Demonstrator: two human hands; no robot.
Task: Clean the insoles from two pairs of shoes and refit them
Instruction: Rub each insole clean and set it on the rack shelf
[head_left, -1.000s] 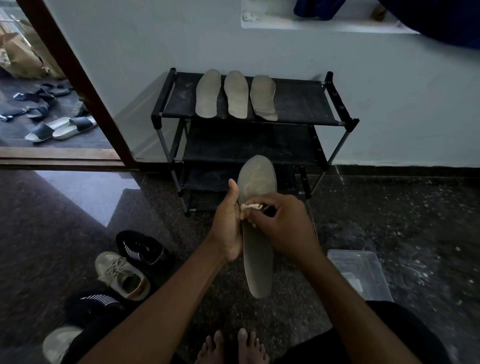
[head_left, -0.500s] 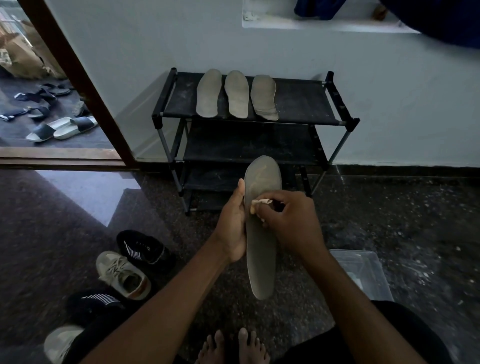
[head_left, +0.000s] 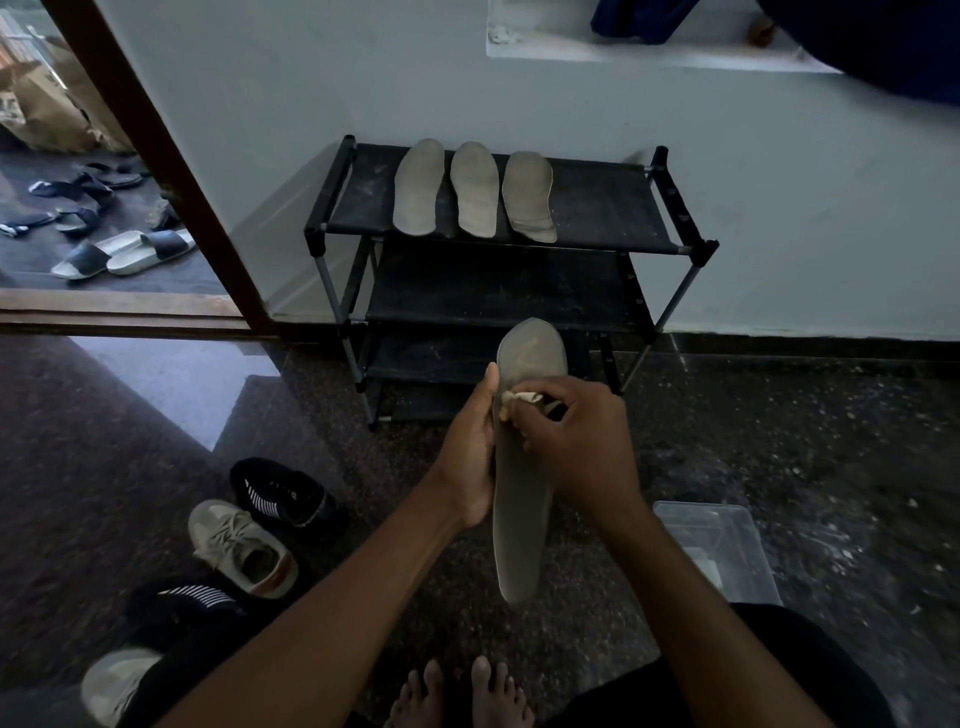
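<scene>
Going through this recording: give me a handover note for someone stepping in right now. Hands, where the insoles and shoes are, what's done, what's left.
Left hand grips the held insole by its left edge.
Right hand pinches a small cloth against its upper part.
Three insoles lie side by side on the rack's top shelf; whether wiped, cannot tell.
Four shoes sit on the floor to the left, a clear tub to the right.
Done: all four insoles are out.
Left: finish this wipe, refit all four.

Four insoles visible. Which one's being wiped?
The insole off the rack: left hand grips it, right hand presses a cloth on it. The other three lie on its top shelf.
</scene>
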